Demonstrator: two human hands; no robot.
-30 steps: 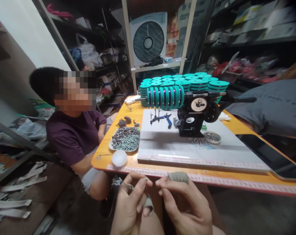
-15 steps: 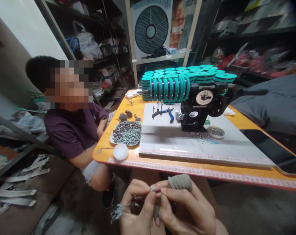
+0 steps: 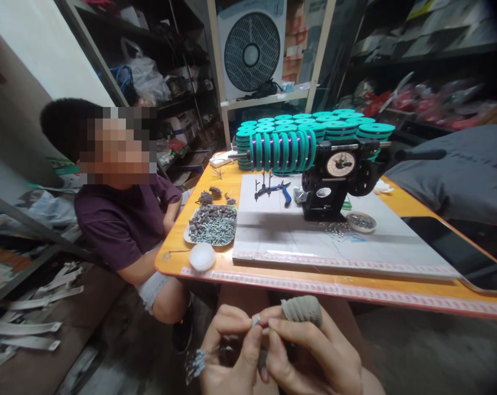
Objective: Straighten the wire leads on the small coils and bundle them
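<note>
Below the table's front edge, my left hand is closed in a pinch on a tiny light-blue piece. A bunch of similar light-blue tips on thin strands sticks out at the left side of that hand. My right hand is closed too, its thumb and fingertip pressed together right beside the blue piece. Whatever lies between them is too small to make out. A grey-green wrap covers one finger by the right hand. The fingertips of both hands nearly meet.
On the yellow table are a tray of small parts, a white round lump, blue pliers, a hand-cranked winder with green spools, a dish and a phone. A person sits at left.
The hands keep almost the same pose, with a slight shift of the fingertips around the blue piece. The whole view has moved very slightly.
</note>
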